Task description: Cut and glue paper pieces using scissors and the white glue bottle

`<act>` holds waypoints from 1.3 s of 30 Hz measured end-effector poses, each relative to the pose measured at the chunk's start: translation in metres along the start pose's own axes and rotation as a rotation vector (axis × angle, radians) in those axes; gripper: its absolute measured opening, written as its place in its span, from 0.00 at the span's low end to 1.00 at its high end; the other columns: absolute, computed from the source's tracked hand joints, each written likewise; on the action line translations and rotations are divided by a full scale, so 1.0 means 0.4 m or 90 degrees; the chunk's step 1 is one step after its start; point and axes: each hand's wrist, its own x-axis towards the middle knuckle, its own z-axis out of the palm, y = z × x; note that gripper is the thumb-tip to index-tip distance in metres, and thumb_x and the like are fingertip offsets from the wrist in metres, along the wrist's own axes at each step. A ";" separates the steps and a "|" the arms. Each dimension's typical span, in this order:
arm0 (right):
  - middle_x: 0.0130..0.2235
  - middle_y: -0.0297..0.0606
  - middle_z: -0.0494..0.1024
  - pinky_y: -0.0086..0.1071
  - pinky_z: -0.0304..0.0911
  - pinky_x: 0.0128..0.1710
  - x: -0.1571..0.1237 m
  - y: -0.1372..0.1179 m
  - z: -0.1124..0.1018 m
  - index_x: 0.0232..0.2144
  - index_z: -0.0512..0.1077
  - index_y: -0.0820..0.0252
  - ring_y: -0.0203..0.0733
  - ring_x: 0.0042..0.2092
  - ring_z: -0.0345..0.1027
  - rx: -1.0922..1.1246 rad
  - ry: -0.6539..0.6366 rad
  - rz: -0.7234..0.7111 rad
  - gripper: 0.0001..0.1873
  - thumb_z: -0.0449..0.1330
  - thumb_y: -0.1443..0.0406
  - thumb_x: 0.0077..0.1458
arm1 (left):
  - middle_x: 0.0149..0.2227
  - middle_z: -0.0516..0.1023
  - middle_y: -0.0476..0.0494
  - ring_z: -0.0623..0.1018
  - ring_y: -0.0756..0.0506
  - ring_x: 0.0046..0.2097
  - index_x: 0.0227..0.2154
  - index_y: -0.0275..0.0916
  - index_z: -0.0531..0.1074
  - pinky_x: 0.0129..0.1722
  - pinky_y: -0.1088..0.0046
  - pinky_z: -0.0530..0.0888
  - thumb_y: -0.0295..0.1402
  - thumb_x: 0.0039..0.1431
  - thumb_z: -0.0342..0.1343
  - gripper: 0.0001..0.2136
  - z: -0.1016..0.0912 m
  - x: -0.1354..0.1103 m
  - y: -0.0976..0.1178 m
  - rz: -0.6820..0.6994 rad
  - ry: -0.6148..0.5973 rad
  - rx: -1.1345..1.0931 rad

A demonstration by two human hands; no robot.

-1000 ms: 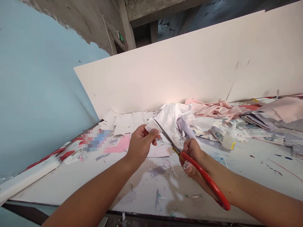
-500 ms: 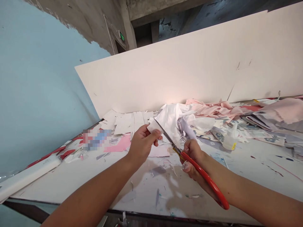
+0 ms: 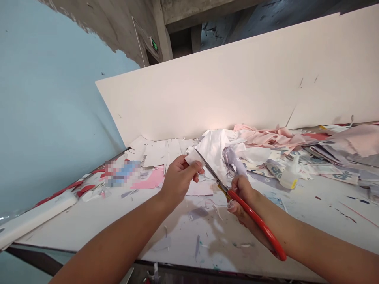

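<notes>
Near the middle of the view, my left hand [image 3: 181, 176] pinches a small white piece of fabric [image 3: 193, 156] between thumb and fingers. My right hand [image 3: 243, 199] is closed around scissors [image 3: 257, 221] with long red handles. Their metal blades point up and left and lie along the right edge of the white piece, close to my left fingertips. Whether the blades are fully closed I cannot make out. Behind them a heap of white cloth [image 3: 211, 148] lies on the table [image 3: 177, 236].
Pink fabric scraps [image 3: 266, 136] and patterned pieces lie at the back right, with a clear squeeze bottle [image 3: 290, 173] in front. White card pieces [image 3: 155, 154] and a pink sheet [image 3: 149, 178] lie left of centre. A long white roll [image 3: 38, 215] rests at the left edge. A pale board [image 3: 207, 94] stands behind.
Both hands, the scissors and the white piece keep almost the same pose. The whole view has shifted very slightly.
</notes>
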 end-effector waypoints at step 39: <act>0.25 0.28 0.61 0.28 0.55 0.23 -0.010 0.006 -0.016 0.33 0.46 0.54 0.33 0.24 0.55 0.052 -0.117 -0.080 0.16 0.47 0.52 0.54 | 0.20 0.70 0.50 0.65 0.54 0.21 0.22 0.38 0.63 0.24 0.75 0.62 0.39 0.48 0.54 0.10 -0.010 0.000 -0.007 -0.047 -0.005 -0.011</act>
